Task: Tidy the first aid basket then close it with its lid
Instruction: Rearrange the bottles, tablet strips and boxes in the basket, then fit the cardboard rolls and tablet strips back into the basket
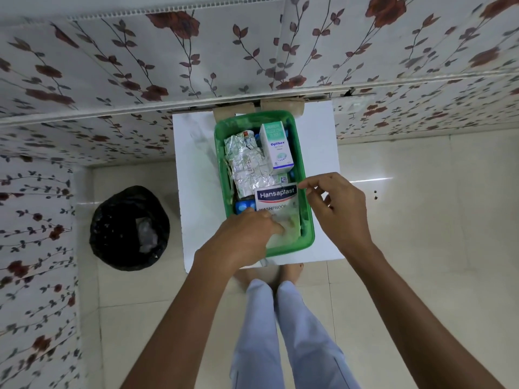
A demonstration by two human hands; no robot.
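A green plastic basket (304,192) stands on a small white table (196,175). Inside lie a white Optibex box (275,146), crumpled silver foil strips (248,167), a blue blister pack (243,205) and a Hansaplast plaster pack (278,203) at the near end. My left hand (247,234) reaches into the basket's near end with fingers resting on the lower part of the Hansaplast pack. My right hand (339,209) pinches that pack's top right corner between thumb and forefinger. No lid is in view.
A bin lined with a black bag (129,228) stands on the tiled floor left of the table. Floral-papered walls close in behind and to the left. My legs and bare feet (269,272) are right at the table's near edge.
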